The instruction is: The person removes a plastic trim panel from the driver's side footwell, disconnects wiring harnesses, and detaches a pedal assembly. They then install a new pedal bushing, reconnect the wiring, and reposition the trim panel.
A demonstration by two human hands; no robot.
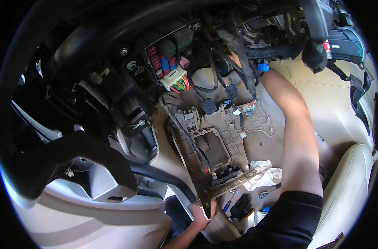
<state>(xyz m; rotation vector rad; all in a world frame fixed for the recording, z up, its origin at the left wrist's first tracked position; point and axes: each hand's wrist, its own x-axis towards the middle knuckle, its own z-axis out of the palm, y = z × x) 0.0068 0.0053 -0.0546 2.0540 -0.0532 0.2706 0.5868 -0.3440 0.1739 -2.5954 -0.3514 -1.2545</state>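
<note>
The ribbed trim panel [235,143] lies between the two hands, which are well apart; its left edge slopes down to the left hand [202,218], the nearer one, whose fingers are clamped around the lower corner. The right hand [236,60] is beyond the panel, among dark cables [241,50]; whether it grips there, I cannot tell. Farther outward are the fuse block [159,62] and a white cloth [267,176].
</note>
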